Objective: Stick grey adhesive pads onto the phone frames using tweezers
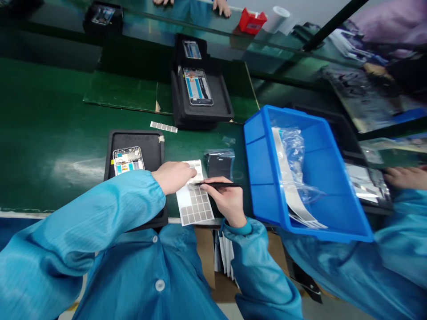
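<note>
A white sheet of grey square stickers (196, 213) lies at the front edge of the green table, several squares gone from its upper part. Over its upper half is my left hand (175, 177), fingers bent and closed together on the sheet; what they pinch, if anything, is hidden. My right hand (228, 202) grips black tweezers (220, 184) like a pen, their tips at the stickers by my left fingers. Left of the sheet, an opened phone (128, 159) rests in a black tray (151, 149), partly covered by my left sleeve.
A blue bin (263, 164) with plastic wrap and white strips stands at right. Behind are stacked black trays (222, 100) with another opened phone (198, 86). A short sticker strip (163, 127) and a dark bagged piece (220, 165) lie nearby. A co-worker's hand (407, 178) is far right.
</note>
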`<action>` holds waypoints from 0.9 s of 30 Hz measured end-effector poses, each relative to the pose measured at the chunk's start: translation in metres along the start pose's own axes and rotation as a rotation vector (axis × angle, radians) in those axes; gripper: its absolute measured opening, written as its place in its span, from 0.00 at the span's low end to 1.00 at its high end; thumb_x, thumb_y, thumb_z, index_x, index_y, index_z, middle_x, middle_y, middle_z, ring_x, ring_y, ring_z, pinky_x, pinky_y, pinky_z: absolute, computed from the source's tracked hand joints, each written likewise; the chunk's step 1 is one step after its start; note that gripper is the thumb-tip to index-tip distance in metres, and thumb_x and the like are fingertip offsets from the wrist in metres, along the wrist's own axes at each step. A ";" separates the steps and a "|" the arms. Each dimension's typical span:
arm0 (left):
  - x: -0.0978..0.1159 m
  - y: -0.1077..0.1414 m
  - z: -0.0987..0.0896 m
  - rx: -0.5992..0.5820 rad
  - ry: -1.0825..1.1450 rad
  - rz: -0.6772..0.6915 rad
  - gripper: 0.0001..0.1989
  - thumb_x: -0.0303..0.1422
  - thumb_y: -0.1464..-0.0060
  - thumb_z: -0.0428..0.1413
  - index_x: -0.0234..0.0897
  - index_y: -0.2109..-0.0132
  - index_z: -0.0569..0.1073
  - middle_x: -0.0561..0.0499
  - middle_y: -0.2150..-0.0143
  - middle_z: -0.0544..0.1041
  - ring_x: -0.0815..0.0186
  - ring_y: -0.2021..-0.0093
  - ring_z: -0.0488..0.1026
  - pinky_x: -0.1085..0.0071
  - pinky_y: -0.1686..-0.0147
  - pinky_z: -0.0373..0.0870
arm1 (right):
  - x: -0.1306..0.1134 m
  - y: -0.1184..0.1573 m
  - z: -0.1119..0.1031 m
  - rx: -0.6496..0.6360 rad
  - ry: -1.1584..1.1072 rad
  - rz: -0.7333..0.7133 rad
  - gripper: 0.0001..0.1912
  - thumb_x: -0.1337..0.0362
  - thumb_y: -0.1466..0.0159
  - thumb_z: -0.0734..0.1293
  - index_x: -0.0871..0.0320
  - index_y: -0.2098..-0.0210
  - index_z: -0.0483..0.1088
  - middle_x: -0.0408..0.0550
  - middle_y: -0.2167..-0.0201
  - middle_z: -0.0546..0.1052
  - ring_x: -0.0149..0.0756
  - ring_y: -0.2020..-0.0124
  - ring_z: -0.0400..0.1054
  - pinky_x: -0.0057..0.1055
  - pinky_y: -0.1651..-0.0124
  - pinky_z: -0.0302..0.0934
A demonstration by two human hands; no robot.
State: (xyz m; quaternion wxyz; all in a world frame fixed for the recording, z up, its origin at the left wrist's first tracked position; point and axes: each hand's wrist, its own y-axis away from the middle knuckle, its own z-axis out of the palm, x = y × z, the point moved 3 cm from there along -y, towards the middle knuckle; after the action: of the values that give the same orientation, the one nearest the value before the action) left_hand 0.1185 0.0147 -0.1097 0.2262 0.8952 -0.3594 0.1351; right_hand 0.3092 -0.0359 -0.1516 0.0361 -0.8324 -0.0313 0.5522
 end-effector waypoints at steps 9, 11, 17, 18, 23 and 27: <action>-0.004 0.077 -0.032 0.200 0.556 -0.060 0.13 0.41 0.44 0.62 0.38 0.56 0.80 0.52 0.66 0.78 0.67 0.68 0.73 0.73 0.68 0.65 | -0.072 0.014 0.008 -0.010 -0.194 -0.141 0.08 0.69 0.44 0.78 0.52 0.65 0.79 0.45 0.67 0.83 0.39 0.64 0.79 0.36 0.59 0.74; -0.009 0.091 -0.024 0.219 0.713 -0.104 0.10 0.39 0.44 0.61 0.38 0.61 0.80 0.55 0.71 0.75 0.71 0.72 0.69 0.75 0.73 0.62 | -0.084 0.014 0.020 -0.055 -0.245 -0.178 0.10 0.71 0.44 0.77 0.52 0.65 0.79 0.44 0.68 0.83 0.39 0.64 0.79 0.36 0.59 0.74; -0.028 0.122 -0.008 0.355 0.849 -0.201 0.06 0.32 0.45 0.59 0.36 0.66 0.80 0.55 0.74 0.74 0.73 0.75 0.64 0.76 0.74 0.59 | -0.098 0.010 0.052 -0.076 -0.302 -0.152 0.11 0.73 0.44 0.77 0.52 0.64 0.79 0.44 0.66 0.83 0.37 0.63 0.79 0.33 0.57 0.75; -0.031 0.127 -0.008 0.368 0.858 -0.222 0.07 0.33 0.45 0.59 0.36 0.66 0.80 0.55 0.74 0.74 0.73 0.75 0.64 0.76 0.75 0.59 | -0.099 0.010 0.057 -0.072 -0.302 -0.137 0.11 0.72 0.44 0.77 0.52 0.64 0.79 0.44 0.66 0.83 0.37 0.63 0.80 0.33 0.57 0.75; -0.042 0.145 -0.007 0.401 0.894 -0.265 0.07 0.33 0.45 0.59 0.36 0.67 0.80 0.56 0.76 0.73 0.74 0.76 0.62 0.76 0.76 0.58 | -0.107 0.009 0.081 -0.124 -0.310 -0.116 0.11 0.71 0.44 0.77 0.52 0.64 0.79 0.44 0.66 0.84 0.37 0.63 0.80 0.32 0.57 0.75; -0.051 0.153 -0.005 0.416 0.904 -0.273 0.06 0.32 0.45 0.59 0.37 0.67 0.80 0.58 0.78 0.71 0.74 0.77 0.61 0.76 0.77 0.56 | -0.111 0.007 0.094 -0.146 -0.302 -0.104 0.10 0.71 0.43 0.77 0.52 0.65 0.79 0.43 0.67 0.84 0.36 0.64 0.80 0.31 0.58 0.75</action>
State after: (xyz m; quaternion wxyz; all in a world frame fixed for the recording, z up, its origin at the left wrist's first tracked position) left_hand -0.0257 -0.0512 -0.0787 0.1916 0.8122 -0.0710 0.5465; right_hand 0.1796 -0.0504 -0.0865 -0.0010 -0.7375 -0.1194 0.6647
